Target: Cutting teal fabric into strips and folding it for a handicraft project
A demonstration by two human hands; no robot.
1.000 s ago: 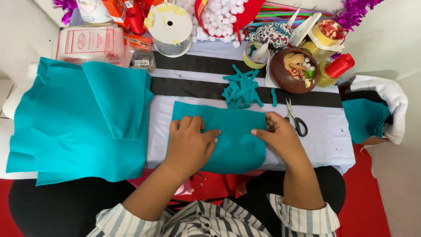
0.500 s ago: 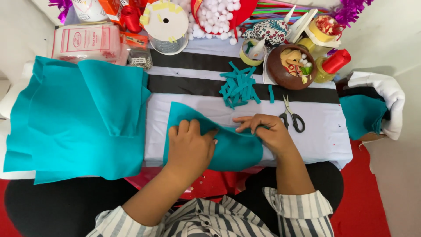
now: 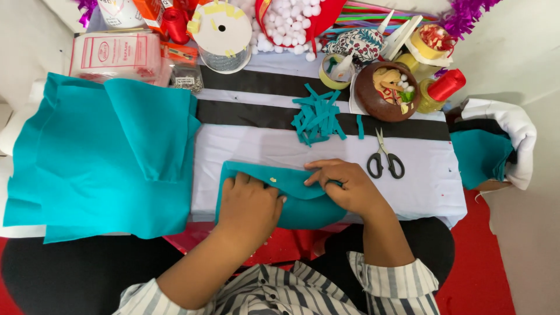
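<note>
Both hands are working the small teal felt piece [image 3: 294, 195] at the near edge of the counter [image 3: 426, 175]: the left hand [image 3: 248, 204] is lying flat, fingers spread, pressing the felt down, while the right hand [image 3: 344, 186] is curling its fingers over the folded far edge, pinching the fold against the counter. The felt is sitting folded over on itself, its near side hanging just past the counter's edge above the person's lap. Just to the right of the right hand, a pair of black-handled scissors [image 3: 384, 157] is lying apart from the felt, blades pointing far. Beyond the hands, a heap of teal felt strips [image 3: 318, 116] is resting across the black bands of the counter cover. Over on the left, a large teal felt sheet [image 3: 99, 157] is draping off the counter. Along the far side, a brown bowl [image 3: 382, 93] of small bits is standing beside a red-capped glue bottle [image 3: 440, 90], with a white ribbon spool [image 3: 221, 29] and a pile of white pom-poms [image 3: 289, 23] further left. On the right, more teal fabric [image 3: 478, 154] is sitting tucked in white cloth.
</note>
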